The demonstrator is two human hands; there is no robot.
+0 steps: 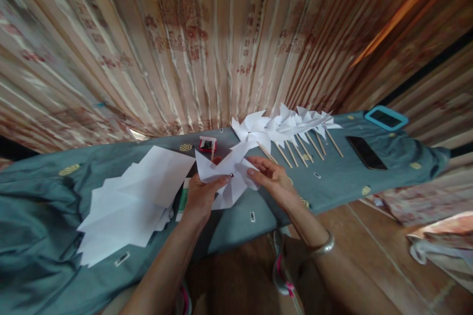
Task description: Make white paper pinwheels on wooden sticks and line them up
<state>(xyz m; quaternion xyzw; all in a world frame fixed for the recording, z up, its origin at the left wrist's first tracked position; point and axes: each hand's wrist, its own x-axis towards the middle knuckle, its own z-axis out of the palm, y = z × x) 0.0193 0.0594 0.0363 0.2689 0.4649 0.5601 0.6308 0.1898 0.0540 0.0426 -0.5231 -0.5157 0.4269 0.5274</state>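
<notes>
Both hands hold one white paper pinwheel [226,177] above the teal cloth [44,226] that covers the table. My left hand [201,196] grips it from below, thumb by the small pin at its centre. My right hand [271,179] pinches a folded flap on its right side. A silver bangle [322,246] sits on my right wrist.
A stack of white paper sheets [129,206] lies to the left. Finished pinwheels on wooden sticks [288,130] lie in a row behind. A small red box [207,144], a black phone [365,152] and a blue-cased device [386,118] rest on the cloth. Curtains hang behind.
</notes>
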